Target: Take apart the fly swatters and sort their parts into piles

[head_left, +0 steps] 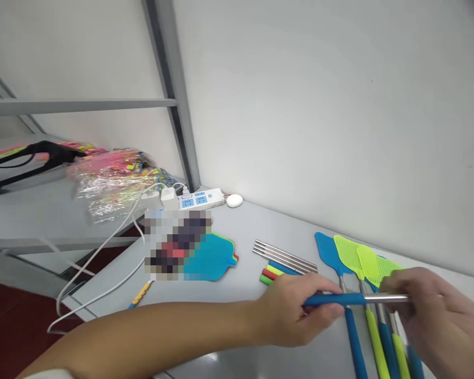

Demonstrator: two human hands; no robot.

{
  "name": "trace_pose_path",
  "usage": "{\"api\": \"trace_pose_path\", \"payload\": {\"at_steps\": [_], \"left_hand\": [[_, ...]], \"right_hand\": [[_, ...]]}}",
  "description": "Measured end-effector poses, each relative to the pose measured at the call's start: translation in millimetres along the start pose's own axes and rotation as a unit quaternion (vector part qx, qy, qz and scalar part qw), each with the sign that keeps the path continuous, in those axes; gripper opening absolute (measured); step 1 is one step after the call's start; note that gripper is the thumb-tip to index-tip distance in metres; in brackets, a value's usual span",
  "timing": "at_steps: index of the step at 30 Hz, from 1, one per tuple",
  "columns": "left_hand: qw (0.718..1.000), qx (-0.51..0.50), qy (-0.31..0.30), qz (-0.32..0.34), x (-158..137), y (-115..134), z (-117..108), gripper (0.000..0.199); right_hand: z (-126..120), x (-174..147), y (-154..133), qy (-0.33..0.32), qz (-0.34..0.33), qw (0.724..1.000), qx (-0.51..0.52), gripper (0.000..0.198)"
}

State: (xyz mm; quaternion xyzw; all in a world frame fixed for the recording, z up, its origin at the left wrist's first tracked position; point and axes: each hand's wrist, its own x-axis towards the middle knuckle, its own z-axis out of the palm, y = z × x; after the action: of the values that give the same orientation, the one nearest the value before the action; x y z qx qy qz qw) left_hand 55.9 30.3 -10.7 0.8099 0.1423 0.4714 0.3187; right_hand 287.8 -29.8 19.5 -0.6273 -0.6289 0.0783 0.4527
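My left hand (pixel 292 310) is closed around a blue handle (pixel 345 299), pinching it between thumb and fingers. A shiny metal rod (pixel 385 298) sticks out of that handle to the right. My right hand (pixel 438 310), slightly blurred, grips the rod's far end; what lies inside its fingers is hidden. Beneath and beyond the hands lie several fly swatters with blue and yellow-green heads (pixel 345 250) and matching handles (pixel 355 342). Behind my left hand are several loose metal rods (pixel 284 255) and some coloured handles (pixel 274 271), partly covered by the hand.
Blue swatter heads (pixel 213 258) lie stacked beside a pixelated patch on the table (pixel 245 226). A power strip (pixel 201 199) with white cables and a white round object (pixel 234 200) sit by the wall. Left, a shelf holds plastic-bagged items (pixel 114 179) and a black frame (pixel 51 152).
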Motion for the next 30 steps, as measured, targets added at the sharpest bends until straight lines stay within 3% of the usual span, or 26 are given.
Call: {"api": "trace_pose_path", "payload": {"at_steps": [2, 7, 11, 15, 23, 30], "left_hand": [[0.998, 0.036, 0.001, 0.050, -3, -8, -14, 0.018], [0.975, 0.189, -0.036, 0.114, 4, -22, -41, 0.013], [0.968, 0.220, -0.069, 0.100, 7, -29, -44, 0.015], [0.967, 0.218, -0.089, 0.100, 7, -35, -46, 0.019], [0.951, 0.246, -0.075, 0.169, 16, -31, -58, 0.019], [0.948, 0.254, -0.061, 0.181, 15, -34, -56, 0.018]], "right_hand": [[12, 0, -3, -0.033, 0.003, 0.999, 0.022, 0.024], [34, -3, 11, -0.176, -0.081, 0.980, 0.041, 0.019], [41, -7, 20, -0.246, -0.098, 0.964, 0.034, 0.021], [40, -7, 21, -0.257, -0.125, 0.957, 0.058, 0.017], [38, -15, 28, -0.197, -0.064, 0.971, 0.123, 0.013], [38, -9, 20, -0.168, -0.161, 0.968, 0.092, 0.014]]}}
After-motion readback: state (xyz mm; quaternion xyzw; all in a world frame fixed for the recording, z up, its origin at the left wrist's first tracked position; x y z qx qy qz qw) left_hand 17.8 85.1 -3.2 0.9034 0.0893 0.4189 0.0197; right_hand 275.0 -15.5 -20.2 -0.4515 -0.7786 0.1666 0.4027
